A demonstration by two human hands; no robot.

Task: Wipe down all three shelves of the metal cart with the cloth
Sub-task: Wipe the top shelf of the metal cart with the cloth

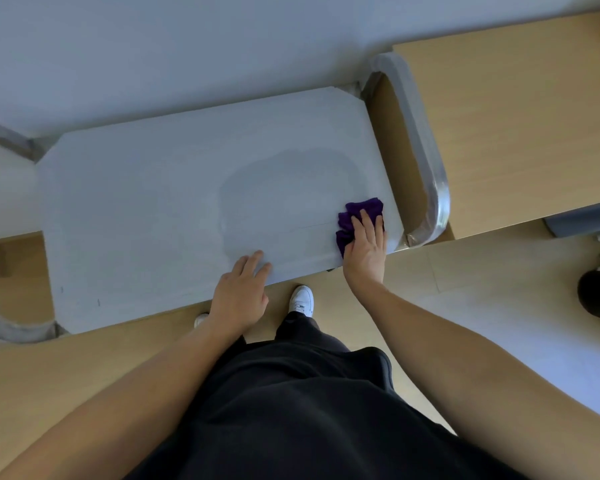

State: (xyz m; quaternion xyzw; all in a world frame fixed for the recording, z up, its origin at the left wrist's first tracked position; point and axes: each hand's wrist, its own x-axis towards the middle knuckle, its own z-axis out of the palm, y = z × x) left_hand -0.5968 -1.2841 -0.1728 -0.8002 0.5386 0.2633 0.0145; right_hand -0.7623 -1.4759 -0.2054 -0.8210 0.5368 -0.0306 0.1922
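I look straight down on the top shelf (pixel 146 209) of the metal cart, a flat grey sheet with a faint damp patch right of its middle. A crumpled purple cloth (pixel 355 213) lies near the shelf's front right corner. My right hand (pixel 366 245) presses flat on the cloth, fingers spread over it. My left hand (pixel 241 292) rests palm down on the shelf's front edge, fingers apart, holding nothing. The two lower shelves are hidden under the top one.
Curved metal handles stand at the cart's right end (pixel 426 161) and left end (pixel 4 327). A wooden desk (pixel 520 126) adjoins the right handle. My feet in white shoes (pixel 302 299) stand on the wooden floor. A dark round object (pixel 598 292) sits at the far right.
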